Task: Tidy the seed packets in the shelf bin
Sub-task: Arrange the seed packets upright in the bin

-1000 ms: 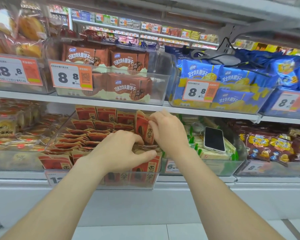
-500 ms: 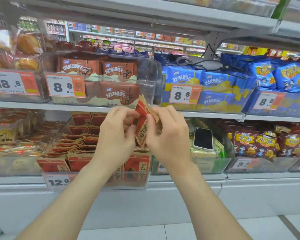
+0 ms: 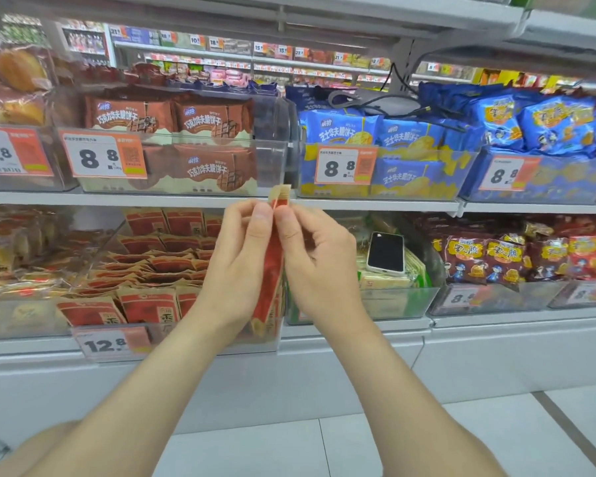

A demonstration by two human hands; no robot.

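**Packets pinched edge-on over the bin's front right corner**

Hands meet in front of the lower shelf. The left hand (image 3: 241,263) and the right hand (image 3: 319,266) each pinch the top of the held packets (image 3: 272,266). Thumbs and fingertips press together, and the other fingers curl loosely. The red and tan packets hang upright, edge toward the viewer, so their number cannot be told. Their lower end dips at the front right corner of the clear shelf bin (image 3: 200,339).

Behind the hands, loose packets (image 3: 152,266) lie overlapped and leaning across the bin's left and middle. A front row stands against the front wall. To the right, a phone (image 3: 385,252) rests on goods in the neighbouring bin (image 3: 393,301).

Likely risks: a grip only at the top edge could let a packet slide out and drop past the front wall to the floor (image 3: 255,449). Pushing the bundle down hard could buckle the leaning rows. A wide swing of the right wrist might nudge the phone.
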